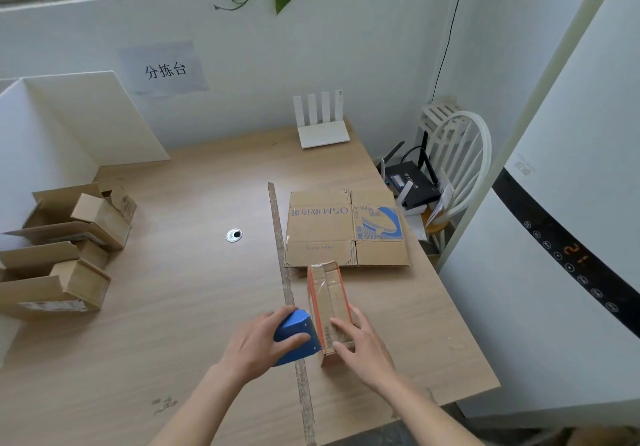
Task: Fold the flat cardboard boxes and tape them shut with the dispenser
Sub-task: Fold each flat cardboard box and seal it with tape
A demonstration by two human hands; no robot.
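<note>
A narrow folded cardboard box [329, 302] with orange edges lies on the wooden table [180, 307] near its front. My left hand [263, 341] grips a blue tape dispenser [298, 336] pressed against the box's near left end. My right hand [362, 345] rests on the box's near right side, fingers spread over its top and end. A flat unfolded cardboard box [346, 229] with blue print lies just behind it.
Several folded small boxes [69, 248] are piled at the table's left. A white router [323, 127] stands at the back, a metal cable grommet [234, 235] mid-table. A white chair [457, 155] with a black router and a tall white appliance [554, 238] stand to the right.
</note>
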